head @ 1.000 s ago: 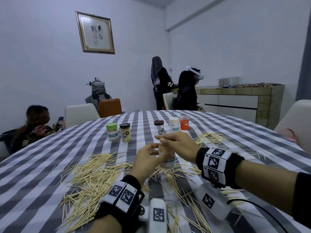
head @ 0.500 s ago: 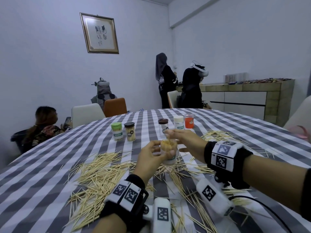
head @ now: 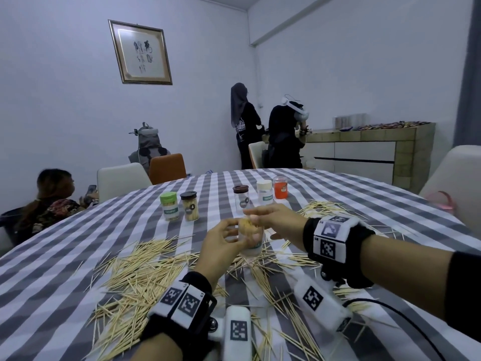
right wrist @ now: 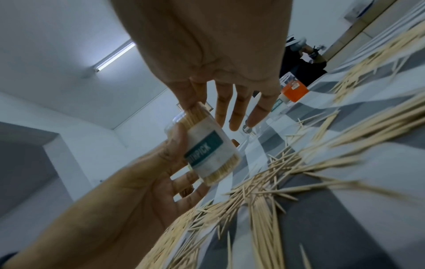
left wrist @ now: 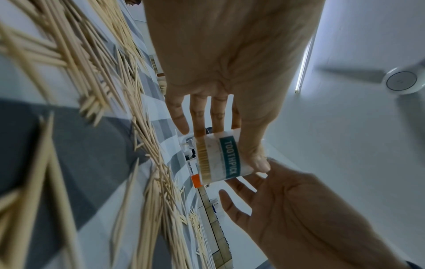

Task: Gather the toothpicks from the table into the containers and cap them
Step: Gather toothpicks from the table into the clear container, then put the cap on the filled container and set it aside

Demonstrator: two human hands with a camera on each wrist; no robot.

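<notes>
My left hand point(head: 238, 233) grips a clear toothpick container point(head: 252, 239) labelled TOOTHPICK point(left wrist: 220, 158), uncapped, packed with toothpicks and held just above the table. In the right wrist view it point(right wrist: 208, 152) tilts in my left hand's fingers and thumb. My right hand point(head: 257, 213) hovers over its mouth with straight fingers; the index fingertip point(right wrist: 195, 106) touches the toothpick tips. Loose toothpicks point(head: 135, 277) lie scattered over the checked tablecloth point(head: 78, 243) under both hands.
Farther back stand capped containers: green cap point(head: 169, 205), black cap point(head: 190, 205), brown cap point(head: 240, 199), white cap point(head: 264, 191) and an orange one point(head: 280, 187). More toothpicks point(head: 325, 208) lie to the right. Chairs and several people are beyond the table.
Half a second ago the container's mouth showed beside my right hand; now my right fingers lie over it again. My left hand has kept hold of the container.
</notes>
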